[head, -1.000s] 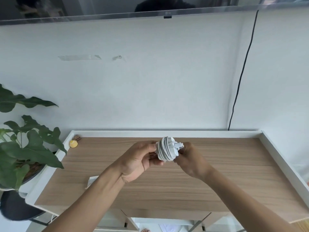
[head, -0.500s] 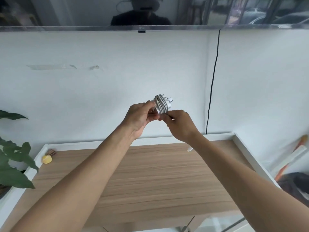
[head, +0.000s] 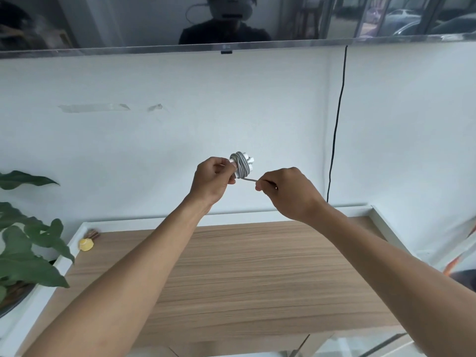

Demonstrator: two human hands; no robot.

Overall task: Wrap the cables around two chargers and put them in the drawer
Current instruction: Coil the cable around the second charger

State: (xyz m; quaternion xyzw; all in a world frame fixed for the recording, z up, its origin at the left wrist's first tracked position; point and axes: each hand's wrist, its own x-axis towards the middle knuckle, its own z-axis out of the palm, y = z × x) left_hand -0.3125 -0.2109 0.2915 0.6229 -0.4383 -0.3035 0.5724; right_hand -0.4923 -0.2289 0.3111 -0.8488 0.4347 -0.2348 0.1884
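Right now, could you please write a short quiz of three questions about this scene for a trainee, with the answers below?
1. Which hand holds the wrapped charger?
2. What do the fingers of the right hand pinch? A) the loose cable end B) a pen C) a key
3. True or false: the charger rests on the wooden table.

Key
1. The left hand.
2. A
3. False. The charger is held up in the air, in front of the wall.
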